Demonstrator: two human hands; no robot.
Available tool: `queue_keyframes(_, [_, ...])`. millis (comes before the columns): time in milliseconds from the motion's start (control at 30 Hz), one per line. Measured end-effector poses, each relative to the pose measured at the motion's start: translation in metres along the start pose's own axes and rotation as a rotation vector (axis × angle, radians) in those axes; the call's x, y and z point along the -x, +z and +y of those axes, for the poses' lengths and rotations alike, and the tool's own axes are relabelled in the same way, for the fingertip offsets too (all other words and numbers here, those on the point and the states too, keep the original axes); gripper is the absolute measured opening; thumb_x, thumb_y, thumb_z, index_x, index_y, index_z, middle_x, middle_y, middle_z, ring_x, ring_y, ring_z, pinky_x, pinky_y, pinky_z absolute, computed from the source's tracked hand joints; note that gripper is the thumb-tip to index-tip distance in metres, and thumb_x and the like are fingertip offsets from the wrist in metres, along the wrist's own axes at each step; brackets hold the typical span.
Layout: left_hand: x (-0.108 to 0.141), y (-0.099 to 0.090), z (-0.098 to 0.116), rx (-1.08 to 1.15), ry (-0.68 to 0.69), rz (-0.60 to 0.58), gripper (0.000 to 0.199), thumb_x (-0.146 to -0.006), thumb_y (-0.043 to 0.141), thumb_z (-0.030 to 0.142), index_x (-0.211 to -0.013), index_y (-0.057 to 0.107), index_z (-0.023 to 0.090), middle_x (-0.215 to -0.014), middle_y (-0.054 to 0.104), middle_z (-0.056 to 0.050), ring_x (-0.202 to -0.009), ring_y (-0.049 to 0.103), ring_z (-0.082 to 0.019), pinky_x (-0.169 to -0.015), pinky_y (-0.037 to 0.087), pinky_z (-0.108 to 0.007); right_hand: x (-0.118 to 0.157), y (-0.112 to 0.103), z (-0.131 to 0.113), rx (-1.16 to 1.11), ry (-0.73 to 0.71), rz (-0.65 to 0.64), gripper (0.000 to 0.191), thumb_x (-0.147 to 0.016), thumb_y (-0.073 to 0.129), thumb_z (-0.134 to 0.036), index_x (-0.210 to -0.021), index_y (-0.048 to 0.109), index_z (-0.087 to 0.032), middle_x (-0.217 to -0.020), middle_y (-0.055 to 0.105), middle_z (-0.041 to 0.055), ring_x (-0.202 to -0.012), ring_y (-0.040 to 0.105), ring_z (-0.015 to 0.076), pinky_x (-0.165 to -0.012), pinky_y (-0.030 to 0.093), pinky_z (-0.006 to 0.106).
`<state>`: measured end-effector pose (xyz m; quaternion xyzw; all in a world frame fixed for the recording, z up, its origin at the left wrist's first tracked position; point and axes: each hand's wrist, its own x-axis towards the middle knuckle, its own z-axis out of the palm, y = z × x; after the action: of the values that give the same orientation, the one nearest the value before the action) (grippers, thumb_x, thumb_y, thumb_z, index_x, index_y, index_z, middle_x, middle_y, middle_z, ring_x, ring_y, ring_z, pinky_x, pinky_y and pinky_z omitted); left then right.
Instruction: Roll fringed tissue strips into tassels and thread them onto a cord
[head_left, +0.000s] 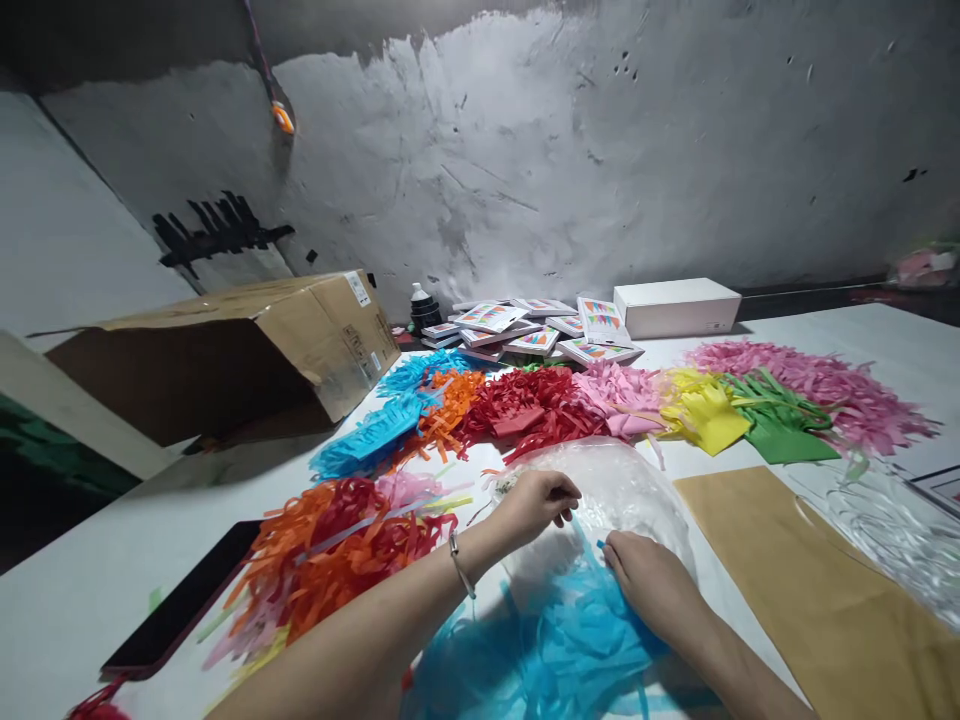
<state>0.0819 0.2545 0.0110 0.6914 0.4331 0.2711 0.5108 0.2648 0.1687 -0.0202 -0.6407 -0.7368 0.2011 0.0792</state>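
Observation:
A heap of blue tissue-paper fringe [592, 635] lies at the near edge, below my two hands. My left hand [534, 508] is closed, its fingertips pinched on a thin light-blue strip that runs down toward the fringe. My right hand [656, 578] grips the upper right part of the blue fringe, a small blue end showing at its thumb. Beneath both hands is a crumpled clear plastic bag [622, 465]. A mixed orange, red and pink fringe pile [337, 540] lies left of my left hand, partly covered by the forearm.
Red [525, 405], yellow [705, 410] and green [784, 425] fringe bundles form a row behind the hands. Flat printed boxes [532, 340] and a white box [675, 307] stand by the wall. An open carton [330, 340], phone [184, 600], brown paper [810, 560] and clear cord [892, 530] surround the area.

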Motion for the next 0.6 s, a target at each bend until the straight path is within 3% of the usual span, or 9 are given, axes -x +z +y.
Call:
queue_keyframes(167, [0.035, 0.008, 0.024, 0.253, -0.014, 0.027, 0.04, -0.066, 0.083, 0.046, -0.085, 0.07, 0.012, -0.073, 0.072, -0.007, -0.061, 0.068, -0.017, -0.055, 0.053, -0.027, 0.011, -0.026, -0.006, -0.118, -0.097, 0.065, 0.029, -0.103, 0.038, -0.02, -0.083, 0.06, -0.02, -0.087, 0.069, 0.0055, -0.083, 0.063, 0.0199, -0.073, 0.04, 0.031])
queue_keyframes(333, [0.086, 0.02, 0.042, 0.43, 0.026, 0.142, 0.036, -0.07, 0.085, 0.041, -0.089, 0.071, 0.014, -0.078, 0.075, -0.005, -0.066, 0.069, -0.015, -0.06, 0.054, -0.024, 0.044, -0.052, -0.034, -0.226, -0.3, 0.186, 0.036, -0.108, 0.027, -0.033, -0.088, 0.055, -0.024, -0.087, 0.065, 0.0008, -0.08, 0.062, 0.0164, -0.072, 0.042, 0.029])
queue_keyframes(467, [0.118, 0.029, 0.045, 0.59, 0.09, 0.253, 0.029, -0.072, 0.088, 0.034, -0.088, 0.075, 0.015, -0.072, 0.075, -0.003, -0.063, 0.069, -0.014, -0.062, 0.056, -0.024, 0.066, -0.042, -0.054, -0.201, -0.552, 0.426, 0.032, -0.106, 0.031, -0.026, -0.086, 0.056, -0.025, -0.076, 0.062, -0.0008, -0.065, 0.06, 0.0158, -0.058, 0.04, 0.028])
queue_keyframes(600, [0.141, 0.034, 0.042, 0.543, 0.171, 0.299, 0.02, -0.078, 0.084, 0.031, -0.089, 0.077, 0.016, -0.074, 0.075, -0.004, -0.065, 0.071, -0.015, -0.065, 0.058, -0.025, 0.08, -0.029, -0.063, -0.241, -0.608, 0.473, 0.027, -0.106, 0.033, -0.021, -0.089, 0.054, -0.025, -0.078, 0.062, -0.0017, -0.068, 0.063, 0.0138, -0.06, 0.045, 0.025])
